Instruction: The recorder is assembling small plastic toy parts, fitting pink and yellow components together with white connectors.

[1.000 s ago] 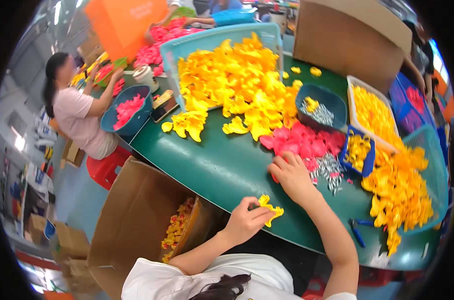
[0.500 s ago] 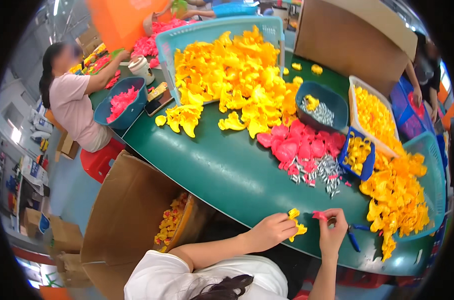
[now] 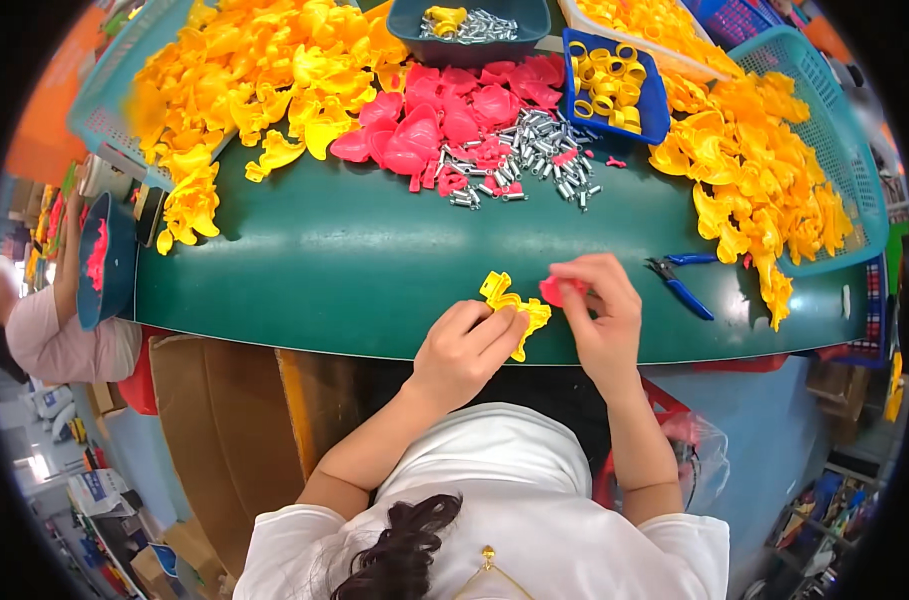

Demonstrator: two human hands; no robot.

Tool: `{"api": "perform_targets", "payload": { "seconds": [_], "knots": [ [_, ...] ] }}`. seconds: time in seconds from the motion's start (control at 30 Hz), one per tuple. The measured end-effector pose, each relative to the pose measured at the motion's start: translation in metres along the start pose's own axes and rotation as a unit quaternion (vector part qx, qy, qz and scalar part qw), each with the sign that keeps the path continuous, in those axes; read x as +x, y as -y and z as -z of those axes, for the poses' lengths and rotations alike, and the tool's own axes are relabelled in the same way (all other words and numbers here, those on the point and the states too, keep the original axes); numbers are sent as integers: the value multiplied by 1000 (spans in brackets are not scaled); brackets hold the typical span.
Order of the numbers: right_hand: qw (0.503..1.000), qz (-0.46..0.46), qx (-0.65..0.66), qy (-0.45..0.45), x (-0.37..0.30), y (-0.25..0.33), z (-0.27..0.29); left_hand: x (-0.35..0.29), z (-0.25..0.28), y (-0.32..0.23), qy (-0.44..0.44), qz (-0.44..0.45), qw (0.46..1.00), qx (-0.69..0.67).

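Note:
Over the near edge of the green table, my left hand (image 3: pixel 464 350) is closed on a yellow plastic part (image 3: pixel 533 318) of irregular, moulded shape. Just to its right, my right hand (image 3: pixel 608 322) pinches a small pink plastic piece (image 3: pixel 554 290). The two pieces are apart, and the fingers cover some of each. Beyond my hands lies a heap of pink shell-like parts (image 3: pixel 407 142) beside a scatter of small metal springs (image 3: pixel 544 150). Blue-handled cutting pliers (image 3: pixel 686 290) rest to the right of my right hand.
Piles of yellow parts (image 3: pixel 264 70) (image 3: pixel 754 165) spill from baskets on both sides. A blue tray (image 3: pixel 656 125) holds yellow rings; a dark bin (image 3: pixel 404 45) holds springs. An open cardboard box (image 3: pixel 224 400) stands below the table's left edge. A person in pink (image 3: pixel 69 335) sits at left.
The view has swung right and down, so table things appear farther left and higher. Both hands keep hold of their pieces; the yellow and pink pieces are closer together.

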State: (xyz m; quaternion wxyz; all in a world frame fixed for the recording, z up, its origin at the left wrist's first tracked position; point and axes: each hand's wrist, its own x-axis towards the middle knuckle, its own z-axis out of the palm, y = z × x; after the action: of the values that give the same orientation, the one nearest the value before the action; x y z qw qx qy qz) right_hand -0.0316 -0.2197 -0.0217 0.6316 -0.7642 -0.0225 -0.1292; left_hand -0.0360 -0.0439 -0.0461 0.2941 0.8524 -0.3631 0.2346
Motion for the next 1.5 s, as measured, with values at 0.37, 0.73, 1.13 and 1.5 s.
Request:
{"api": "perform_targets", "payload": {
  "seconds": [0.37, 0.73, 1.13, 1.5],
  "knots": [
    [967, 140, -185, 104, 15, 0, -11, 2, -1, 4, 13, -14, 1000, 11],
    [976, 51, -184, 109, 8, 21, 0, -6, 1, 1, 35, -37, 999, -19],
    [967, 109, -196, 122, 11, 5, -14, -5, 5, 3, 37, -28, 998, 36],
    [956, 47, -197, 210, 7, 28, 7, -4, 5, 0, 36, -33, 999, 20]
  ]
}}
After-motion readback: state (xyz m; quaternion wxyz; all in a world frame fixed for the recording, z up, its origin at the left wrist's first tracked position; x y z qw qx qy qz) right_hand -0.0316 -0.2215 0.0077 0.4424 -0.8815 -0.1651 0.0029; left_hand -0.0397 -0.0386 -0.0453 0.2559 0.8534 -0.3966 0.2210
